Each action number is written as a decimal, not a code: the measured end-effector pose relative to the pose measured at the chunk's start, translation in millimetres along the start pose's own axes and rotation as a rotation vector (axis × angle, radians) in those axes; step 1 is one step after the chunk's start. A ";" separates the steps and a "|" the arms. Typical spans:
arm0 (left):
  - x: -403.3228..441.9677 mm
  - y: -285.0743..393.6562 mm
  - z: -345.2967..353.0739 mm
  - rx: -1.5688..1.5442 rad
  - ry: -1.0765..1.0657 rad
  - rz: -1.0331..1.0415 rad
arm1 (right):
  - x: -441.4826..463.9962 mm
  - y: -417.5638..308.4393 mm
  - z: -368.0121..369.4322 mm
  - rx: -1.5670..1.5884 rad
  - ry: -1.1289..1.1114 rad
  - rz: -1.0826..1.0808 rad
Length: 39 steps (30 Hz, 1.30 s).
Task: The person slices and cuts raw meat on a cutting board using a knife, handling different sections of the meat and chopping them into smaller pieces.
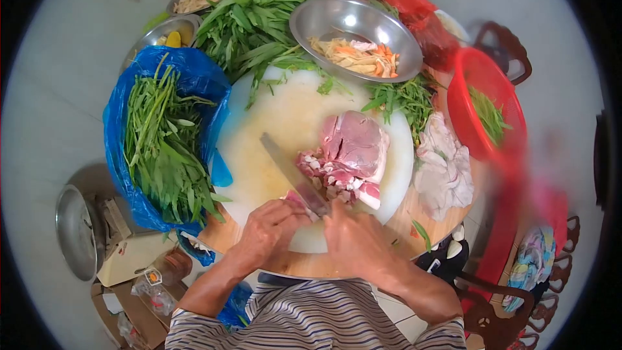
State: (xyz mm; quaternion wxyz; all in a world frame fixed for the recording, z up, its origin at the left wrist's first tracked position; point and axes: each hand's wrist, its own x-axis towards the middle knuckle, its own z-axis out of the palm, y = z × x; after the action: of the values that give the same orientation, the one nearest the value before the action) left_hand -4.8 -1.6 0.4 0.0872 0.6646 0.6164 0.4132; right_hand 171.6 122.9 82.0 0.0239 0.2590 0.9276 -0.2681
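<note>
A striped shirt (311, 314) shows at the near side of the board (285, 107), a round white slab on a wooden tabletop (403, 210). At the board's near edge the left hand (269, 233) pinches a small piece of meat (296, 198) against the knife (285, 163). Beside it, the right hand (357, 236) is closed round the knife's handle, which its fingers hide; the blade slants across the board, tip towards the far left. A loose leaf (421, 236) lies off the board's near right edge.

The meat block (354, 146) sits right of the board's middle, with cut bits (310, 164) along its near left side. A pale, crumpled skin (444, 168) lies just right of the board. Left of the board, a blue bag (217, 100) stands open, full of stemmed greens (168, 155).

Beyond the board's right edge is a red bowl (494, 72) with shredded greens (486, 116). At the board's far edge rests a steel bowl (304, 26) of pale and orange strips (359, 58), beside heaped leaves (249, 23). Red bags (427, 35) lie farther off, past the board's far right.
</note>
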 end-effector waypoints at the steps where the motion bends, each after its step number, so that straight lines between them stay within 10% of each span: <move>1: -1.2 -1.2 0.8 0.006 -0.002 0.012 | -2.3 1.6 -7.1 0.015 0.010 0.039; 39: -1.3 0.6 4.5 -0.043 -0.005 -0.028 | -54.9 2.2 -30.3 0.075 -0.198 0.018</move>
State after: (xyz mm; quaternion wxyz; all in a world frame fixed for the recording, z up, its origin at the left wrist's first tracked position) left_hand -1.3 -1.1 -2.7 0.1087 0.6551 0.6164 0.4233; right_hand 223.0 114.3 116.9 0.1080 0.2401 0.9078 -0.3266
